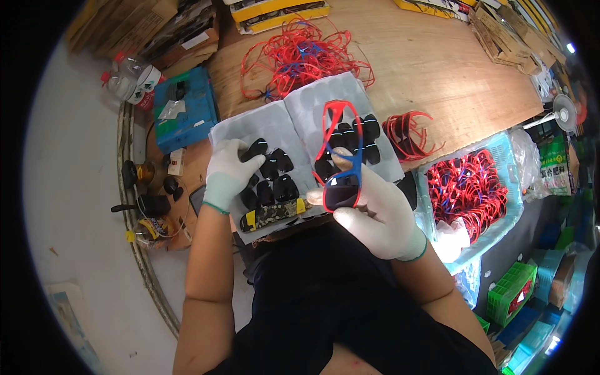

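Note:
My right hand point(381, 222), in a white glove, grips a red and blue glasses frame point(357, 156) and holds it up on end. A dark lens point(342, 192) sits in the lower rim; the upper rim has no lens in it. My left hand point(230, 174), also gloved, is closed at a dark lens point(255, 149), which shows between its thumb and fingers. Beneath both hands lies a grey-white lens tray point(250, 128) in two halves, with several loose dark lenses point(276, 164) on it. A camouflage-patterned strip with yellow ends point(275, 214) lies along its near edge.
A tangled heap of red and blue frames point(306, 56) lies beyond the tray. More red frames point(409, 134) stand to its right. A light-blue crate point(515, 206) full of frames is at the right. A blue box point(187, 109) and plastic bottles point(132, 81) are at the left.

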### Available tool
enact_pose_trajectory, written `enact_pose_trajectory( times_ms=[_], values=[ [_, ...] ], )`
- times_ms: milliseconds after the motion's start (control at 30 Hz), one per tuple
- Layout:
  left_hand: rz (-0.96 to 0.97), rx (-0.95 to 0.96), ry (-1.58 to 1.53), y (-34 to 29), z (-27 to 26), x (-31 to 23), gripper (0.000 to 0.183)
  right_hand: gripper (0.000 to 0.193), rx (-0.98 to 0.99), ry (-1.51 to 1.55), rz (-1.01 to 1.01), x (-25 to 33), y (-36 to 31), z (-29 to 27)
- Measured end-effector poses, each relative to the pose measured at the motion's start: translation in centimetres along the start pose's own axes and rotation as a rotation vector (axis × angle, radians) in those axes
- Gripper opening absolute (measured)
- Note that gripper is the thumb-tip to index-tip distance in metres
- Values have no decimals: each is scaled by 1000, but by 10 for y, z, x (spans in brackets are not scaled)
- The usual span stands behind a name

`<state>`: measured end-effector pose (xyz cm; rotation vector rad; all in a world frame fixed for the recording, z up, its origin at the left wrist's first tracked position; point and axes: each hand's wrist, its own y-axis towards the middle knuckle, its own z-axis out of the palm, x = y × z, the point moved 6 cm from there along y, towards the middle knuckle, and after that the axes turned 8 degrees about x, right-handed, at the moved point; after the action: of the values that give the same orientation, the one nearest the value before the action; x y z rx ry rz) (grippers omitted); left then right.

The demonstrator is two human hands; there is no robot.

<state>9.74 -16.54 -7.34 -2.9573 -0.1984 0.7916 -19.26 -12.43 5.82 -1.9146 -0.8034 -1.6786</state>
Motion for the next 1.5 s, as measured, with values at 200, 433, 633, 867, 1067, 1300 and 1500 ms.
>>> enact_pose_trajectory(
  times_ms=[200, 433, 633, 867, 1067, 1300, 1500],
  values=[
    [-80, 7, -249, 7, -5, 15, 30, 70, -57, 225, -81, -14, 1, 6],
    [-114, 37, -643, -37, -30, -13, 26, 59, -118, 471, -127, -26, -4, 3],
    [607, 341, -801, -80, -48, -112, 30, 38, -4, 8, -9, -21, 12, 18],
    [214, 236, -1224, -85, -33, -109, 39, 20, -44, -5, -31, -28, 11, 23],
    [42, 796, -2049, -87, -7, -109, 25, 14, 162, 20, 3, -2, 15, 22],
    [146, 659, -1910, -84, -7, -115, 20, 13, 141, 60, -46, -11, 13, 27],
    [-10, 424, -1621, -88, -5, -111, 18, 11, -10, -111, -102, -14, 9, 31]
  ],
)
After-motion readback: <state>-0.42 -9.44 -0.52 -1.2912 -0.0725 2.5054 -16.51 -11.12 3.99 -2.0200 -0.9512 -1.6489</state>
